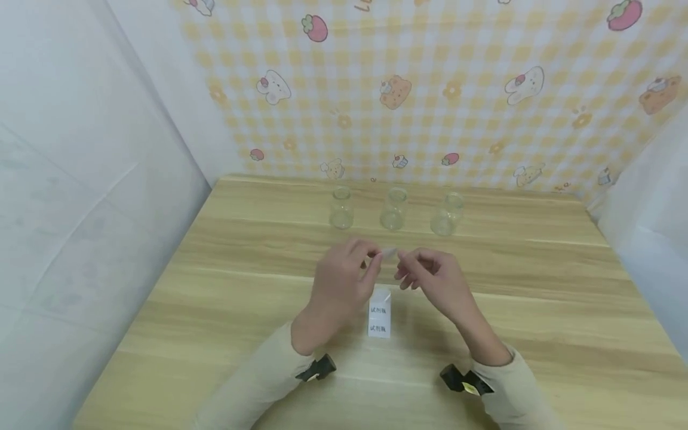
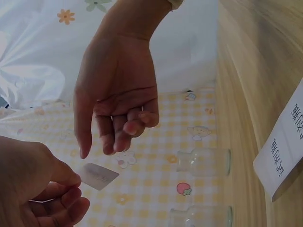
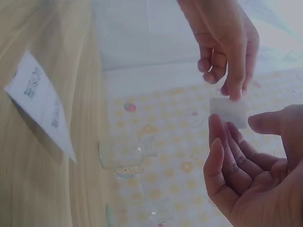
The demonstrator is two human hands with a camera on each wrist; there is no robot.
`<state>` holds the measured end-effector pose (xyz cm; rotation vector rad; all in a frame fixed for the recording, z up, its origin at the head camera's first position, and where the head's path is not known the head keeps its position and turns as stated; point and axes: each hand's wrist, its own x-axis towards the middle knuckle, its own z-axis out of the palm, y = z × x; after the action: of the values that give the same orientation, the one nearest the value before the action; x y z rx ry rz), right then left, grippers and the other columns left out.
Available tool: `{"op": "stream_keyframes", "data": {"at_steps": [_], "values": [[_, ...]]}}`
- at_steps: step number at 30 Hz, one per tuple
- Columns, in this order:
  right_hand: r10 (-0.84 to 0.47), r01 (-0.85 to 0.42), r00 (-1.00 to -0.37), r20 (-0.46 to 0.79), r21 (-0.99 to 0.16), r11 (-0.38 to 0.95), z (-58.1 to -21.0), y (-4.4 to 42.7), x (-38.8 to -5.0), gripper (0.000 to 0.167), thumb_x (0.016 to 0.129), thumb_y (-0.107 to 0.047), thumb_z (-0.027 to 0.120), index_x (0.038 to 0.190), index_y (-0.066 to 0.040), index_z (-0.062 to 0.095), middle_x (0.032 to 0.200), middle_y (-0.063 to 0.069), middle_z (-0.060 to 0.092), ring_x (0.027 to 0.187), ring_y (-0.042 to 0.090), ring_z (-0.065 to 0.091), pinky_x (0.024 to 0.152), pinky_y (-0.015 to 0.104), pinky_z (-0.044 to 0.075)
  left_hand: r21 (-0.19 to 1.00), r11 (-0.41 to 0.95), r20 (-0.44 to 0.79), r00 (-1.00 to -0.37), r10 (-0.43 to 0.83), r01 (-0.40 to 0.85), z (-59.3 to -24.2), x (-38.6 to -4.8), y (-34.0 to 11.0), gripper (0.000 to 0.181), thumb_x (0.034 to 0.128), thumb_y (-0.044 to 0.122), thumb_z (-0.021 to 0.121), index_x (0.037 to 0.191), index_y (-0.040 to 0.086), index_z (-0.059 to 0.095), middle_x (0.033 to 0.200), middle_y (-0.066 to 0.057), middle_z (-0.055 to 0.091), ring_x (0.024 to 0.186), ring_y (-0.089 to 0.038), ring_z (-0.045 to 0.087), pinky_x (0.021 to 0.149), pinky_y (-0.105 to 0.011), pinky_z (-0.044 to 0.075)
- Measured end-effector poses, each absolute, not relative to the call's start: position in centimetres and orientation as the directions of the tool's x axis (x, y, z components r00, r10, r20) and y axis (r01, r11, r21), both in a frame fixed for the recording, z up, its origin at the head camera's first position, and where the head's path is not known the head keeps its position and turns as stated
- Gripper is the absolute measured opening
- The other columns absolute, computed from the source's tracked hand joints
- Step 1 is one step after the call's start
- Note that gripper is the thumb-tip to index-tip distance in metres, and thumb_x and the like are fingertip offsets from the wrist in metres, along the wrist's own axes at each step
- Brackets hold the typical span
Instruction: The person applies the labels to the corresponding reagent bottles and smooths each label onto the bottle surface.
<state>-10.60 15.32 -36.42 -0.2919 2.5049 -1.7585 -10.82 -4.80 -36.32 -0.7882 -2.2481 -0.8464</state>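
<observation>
A small white label (image 1: 389,253) with faint print is pinched by one edge between the thumb and fingers of my left hand (image 1: 344,278). My right hand (image 1: 439,282) is close to its other side; in the right wrist view the thumb stands apart from the loosely bent fingers (image 3: 227,161), and they grip nothing. Whether a right fingertip touches the label cannot be told. Below the hands, a white sheet (image 1: 379,321) with two printed labels lies on the table, its edge lifted in the left wrist view.
Three clear glass bottles stand in a row at the back: a left bottle (image 1: 341,210), a middle bottle (image 1: 394,210) and a right bottle (image 1: 447,216). Behind the wooden table (image 1: 226,286) hangs a yellow checked cloth (image 1: 344,77). White sheeting (image 1: 80,179) closes the left side.
</observation>
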Motion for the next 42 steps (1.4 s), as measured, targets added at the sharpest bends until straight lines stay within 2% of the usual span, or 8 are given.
{"op": "stream_keyframes", "data": {"at_steps": [4,7,12,16,23,25,35,42], "values": [[-0.150,-0.099,-0.987,0.059,-0.955,0.280,-35.8,15.3,-10.6,0.035,0.106,-0.028,0.061,0.099,0.004,0.073,0.087,0.011,0.075,0.071,0.021,0.073,0.067,0.032,0.060,0.268,0.610,0.727,-0.572,0.379,0.746,-36.4,-10.7,-4.4,0.004,0.0935,0.007,0.075,0.095,0.005,0.071,0.087,-0.004,0.069,0.067,-0.015,0.062,0.063,-0.029,0.052],[-0.132,-0.077,-0.990,0.043,-0.961,0.265,-35.9,15.4,-10.7,0.036,0.107,-0.028,0.060,0.098,0.005,0.074,0.087,0.011,0.076,0.070,0.021,0.073,0.067,0.033,0.060,0.190,0.624,0.734,-0.532,0.422,0.758,-36.6,-10.7,-4.1,0.004,0.0940,0.009,0.075,0.095,0.006,0.072,0.088,-0.003,0.069,0.070,-0.013,0.063,0.064,-0.029,0.051],[-0.107,-0.066,-0.993,0.039,-0.964,0.258,-35.9,15.5,-10.7,0.031,0.104,-0.024,0.064,0.099,0.005,0.074,0.085,0.012,0.076,0.069,0.022,0.073,0.068,0.034,0.061,0.169,0.616,0.722,-0.522,0.454,0.770,-36.9,-10.6,-3.9,0.004,0.0932,0.011,0.077,0.095,0.008,0.074,0.090,0.000,0.070,0.077,-0.012,0.066,0.068,-0.029,0.051],[-0.089,-0.108,-0.992,0.086,-0.952,0.285,-35.7,15.5,-10.5,0.025,0.103,-0.018,0.066,0.101,0.005,0.075,0.082,0.011,0.074,0.068,0.020,0.071,0.069,0.030,0.059,0.271,0.570,0.704,-0.563,0.433,0.776,-37.1,-10.7,-4.1,0.009,0.0904,0.017,0.082,0.091,0.011,0.075,0.088,0.002,0.071,0.074,-0.010,0.064,0.071,-0.026,0.052],[-0.136,-0.203,-0.976,0.171,-0.941,0.270,-35.8,15.6,-10.5,0.019,0.103,-0.012,0.066,0.101,0.005,0.074,0.083,0.015,0.072,0.067,0.021,0.070,0.070,0.028,0.060,0.603,0.533,0.557,-0.791,0.253,0.594,-36.6,-11.0,-5.2,0.011,0.0941,0.018,0.078,0.100,0.009,0.080,0.091,0.000,0.077,0.075,-0.011,0.066,0.066,-0.031,0.055],[-0.156,-0.217,-0.971,0.180,-0.939,0.267,-35.9,15.6,-10.6,0.019,0.103,-0.011,0.065,0.101,0.005,0.074,0.083,0.014,0.072,0.068,0.022,0.070,0.071,0.028,0.060,0.659,0.520,0.506,-0.832,0.226,0.543,-36.4,-10.9,-5.3,0.012,0.0950,0.017,0.077,0.102,0.009,0.080,0.092,0.000,0.078,0.075,-0.011,0.067,0.066,-0.033,0.055],[-0.212,-0.277,-0.951,0.226,-0.927,0.254,-36.4,15.5,-10.9,0.017,0.104,-0.009,0.064,0.102,0.004,0.074,0.087,0.013,0.073,0.069,0.018,0.069,0.071,0.031,0.061,0.752,0.480,0.403,-0.891,0.208,0.452,-35.7,-11.0,-5.6,0.011,0.0934,0.017,0.079,0.101,0.009,0.081,0.084,0.004,0.075,0.072,-0.008,0.066,0.060,-0.024,0.051],[-0.150,-0.230,-0.970,0.190,-0.917,0.327,-36.8,14.8,-11.3,0.019,0.101,-0.016,0.069,0.103,0.001,0.078,0.086,0.012,0.076,0.069,0.023,0.071,0.063,0.028,0.056,0.753,0.481,0.386,-0.894,0.229,0.449,-35.8,-11.5,-5.8,0.010,0.0969,0.017,0.075,0.102,0.009,0.078,0.091,0.002,0.076,0.077,-0.009,0.066,0.070,-0.029,0.051]]}}
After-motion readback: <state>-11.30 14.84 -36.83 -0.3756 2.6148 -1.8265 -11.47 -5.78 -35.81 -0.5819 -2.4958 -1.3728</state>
